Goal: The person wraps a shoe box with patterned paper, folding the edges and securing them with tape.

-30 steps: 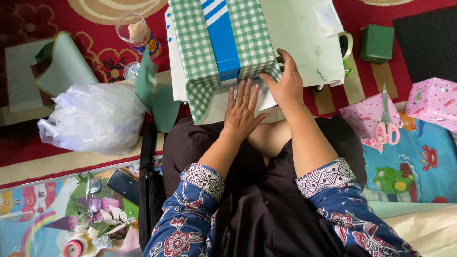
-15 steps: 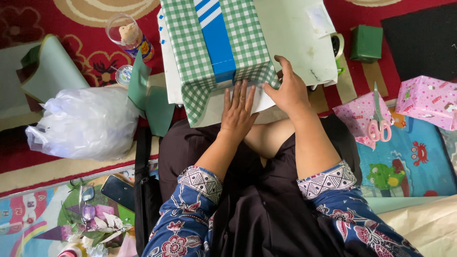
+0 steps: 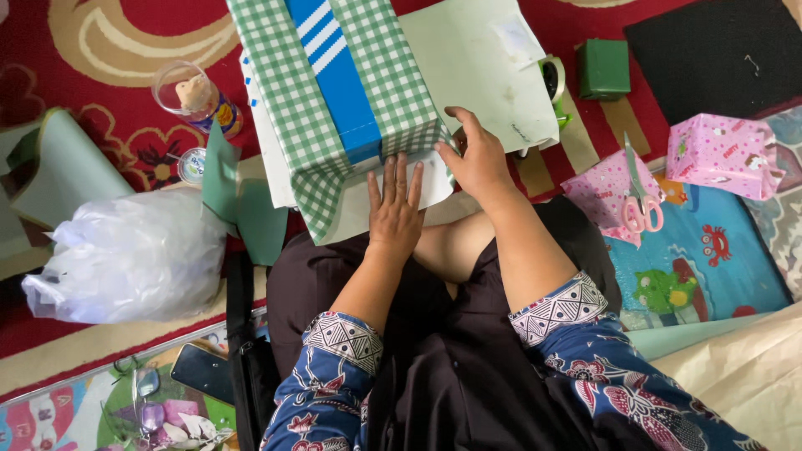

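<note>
Your left hand (image 3: 394, 209) is lying flat, fingers spread, pressing the white end flap of the blue striped box half wrapped in green checked paper (image 3: 338, 100). Your right hand (image 3: 478, 163), just beside it, is curling loosely against the box's corner, gripping nothing. Pink-handled scissors (image 3: 642, 200) are lying well off to the right.

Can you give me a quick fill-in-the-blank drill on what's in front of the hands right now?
1. The wrapping paper on the box is green-and-white ____.
2. The uncovered strip of box is ____ with white stripes.
3. The scissors have ____ handles.
4. The left hand lies ____ on the paper.

Missing words: checked; blue; pink; flat
</note>
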